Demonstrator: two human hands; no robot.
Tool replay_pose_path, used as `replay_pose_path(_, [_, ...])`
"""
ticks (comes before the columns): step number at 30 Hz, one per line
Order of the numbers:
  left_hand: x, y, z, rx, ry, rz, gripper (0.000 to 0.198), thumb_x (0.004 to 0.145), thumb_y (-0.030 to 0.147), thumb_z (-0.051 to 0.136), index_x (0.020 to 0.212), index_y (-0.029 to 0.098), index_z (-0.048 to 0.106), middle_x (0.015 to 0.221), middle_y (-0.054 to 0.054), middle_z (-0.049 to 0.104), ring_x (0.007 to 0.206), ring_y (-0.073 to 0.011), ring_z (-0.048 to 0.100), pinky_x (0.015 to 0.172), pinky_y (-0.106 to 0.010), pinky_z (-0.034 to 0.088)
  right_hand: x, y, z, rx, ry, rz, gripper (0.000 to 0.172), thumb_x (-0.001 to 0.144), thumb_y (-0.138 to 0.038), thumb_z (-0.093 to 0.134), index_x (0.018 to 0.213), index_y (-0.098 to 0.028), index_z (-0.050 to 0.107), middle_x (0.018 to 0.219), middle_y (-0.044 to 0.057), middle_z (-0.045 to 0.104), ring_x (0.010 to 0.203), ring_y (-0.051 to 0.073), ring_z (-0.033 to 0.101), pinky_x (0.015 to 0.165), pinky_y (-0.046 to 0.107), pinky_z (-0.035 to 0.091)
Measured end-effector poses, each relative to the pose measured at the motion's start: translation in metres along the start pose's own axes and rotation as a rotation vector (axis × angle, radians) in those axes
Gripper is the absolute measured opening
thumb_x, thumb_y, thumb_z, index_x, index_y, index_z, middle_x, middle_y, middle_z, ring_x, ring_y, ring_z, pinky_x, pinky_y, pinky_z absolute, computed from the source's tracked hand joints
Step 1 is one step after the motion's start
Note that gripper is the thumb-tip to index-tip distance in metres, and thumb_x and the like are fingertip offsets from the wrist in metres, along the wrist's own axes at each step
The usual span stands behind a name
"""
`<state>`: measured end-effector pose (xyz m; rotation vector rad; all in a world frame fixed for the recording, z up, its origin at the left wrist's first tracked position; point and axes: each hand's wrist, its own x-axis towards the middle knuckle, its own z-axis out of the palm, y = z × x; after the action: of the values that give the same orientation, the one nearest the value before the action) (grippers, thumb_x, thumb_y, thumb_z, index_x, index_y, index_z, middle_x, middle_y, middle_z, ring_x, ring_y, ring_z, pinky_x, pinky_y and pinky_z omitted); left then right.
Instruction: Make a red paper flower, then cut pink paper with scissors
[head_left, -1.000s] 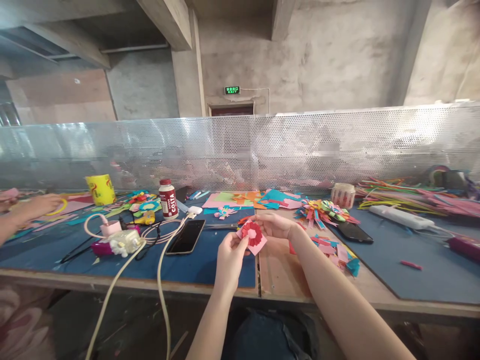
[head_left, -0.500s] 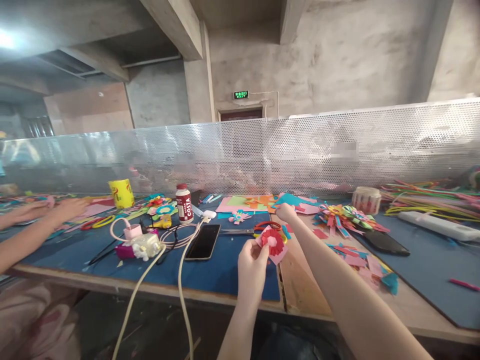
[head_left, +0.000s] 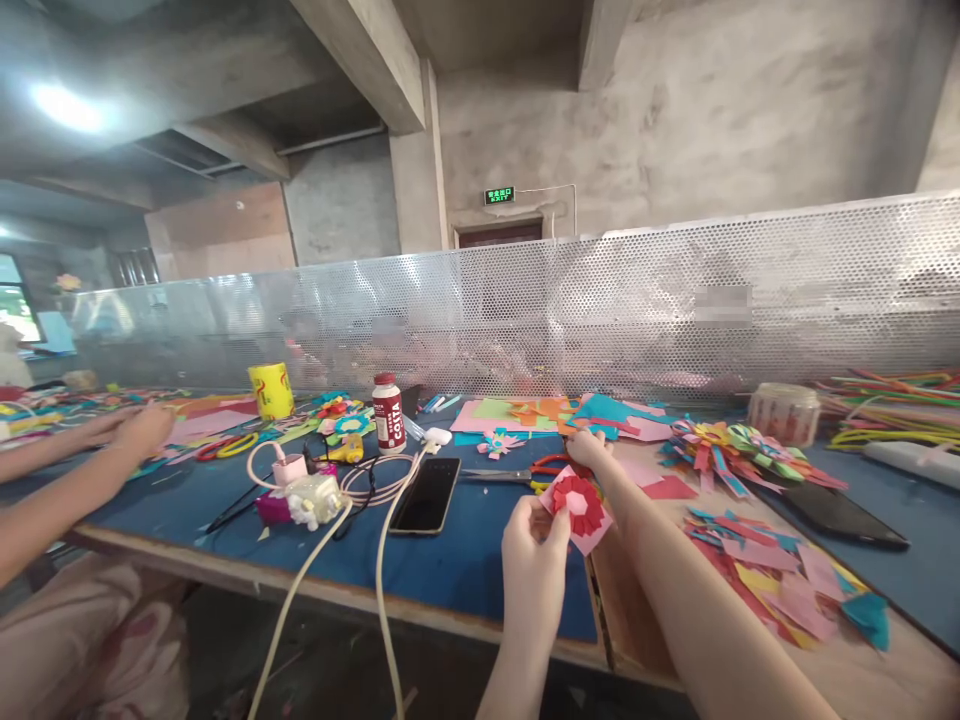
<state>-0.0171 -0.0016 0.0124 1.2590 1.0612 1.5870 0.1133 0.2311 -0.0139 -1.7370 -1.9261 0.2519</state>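
Between the thumb and fingers of my left hand is a red paper flower with a pale pink centre, set on a pink paper square. My right hand reaches forward to the paper pile, just beyond the handles of the scissors. Its fingertips point away and down, and what they touch is hidden. The scissors lie with their blades towards the phone. Close to my right hand are blue paper and orange paper pieces. A pink and blue paper flower lies left of it.
A co-worker's hands are at the left. Cables and a charger lie beside a red-and-white bottle and a yellow roll. Finished paper flowers, paper scraps and a dark phone are at the right.
My right hand has come slightly nearer, towards the scissors' handles. My left hand still holds the red paper flower, now a little lower. The view has shifted a little left.
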Motion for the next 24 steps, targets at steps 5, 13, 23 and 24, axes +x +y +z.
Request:
replay_pose_path(5, [0.001,-0.001,0.000,0.008,0.005,-0.015,0.015,0.077,0.032,0.059,0.078,0.016,0.059,0.082,-0.008,0.068,0.075,-0.0204,0.062,0.062,-0.026,0.046,0.000,0.003,0.006,0.088,0.187,0.092,0.032,0.088,-0.030,0.054,0.117,-0.018,0.052,0.127,0.008,0.049,0.111,0.024,0.050,0.092,0.048,0.041])
replay_pose_path(13, [0.003,-0.008,0.001,0.008,0.007,0.013,0.019,0.077,0.035,0.058,0.076,0.016,0.057,0.071,-0.003,0.063,0.066,-0.0166,0.059,0.054,-0.021,0.044,-0.006,-0.001,-0.005,0.533,0.433,-0.004,0.029,0.088,-0.029,0.054,0.115,-0.018,0.054,0.126,0.008,0.050,0.111,0.023,0.050,0.093,0.047,0.041])
replay_pose_path(23, [0.004,-0.008,0.002,-0.016,0.038,-0.011,0.017,0.076,0.031,0.058,0.077,0.014,0.057,0.072,-0.005,0.063,0.067,-0.0159,0.058,0.053,-0.021,0.045,-0.004,0.003,-0.024,1.489,0.427,0.084,0.030,0.089,-0.031,0.053,0.114,-0.015,0.052,0.113,0.007,0.056,0.094,0.019,0.059,0.078,0.039,0.051])
replay_pose_path(24, [0.004,-0.008,0.002,-0.016,0.042,-0.010,0.017,0.076,0.031,0.058,0.077,0.014,0.057,0.072,-0.005,0.063,0.067,-0.0158,0.058,0.053,-0.022,0.046,-0.007,0.004,-0.025,1.569,0.402,0.092,0.029,0.089,-0.031,0.053,0.114,-0.015,0.053,0.112,0.007,0.057,0.093,0.019,0.059,0.078,0.038,0.051])
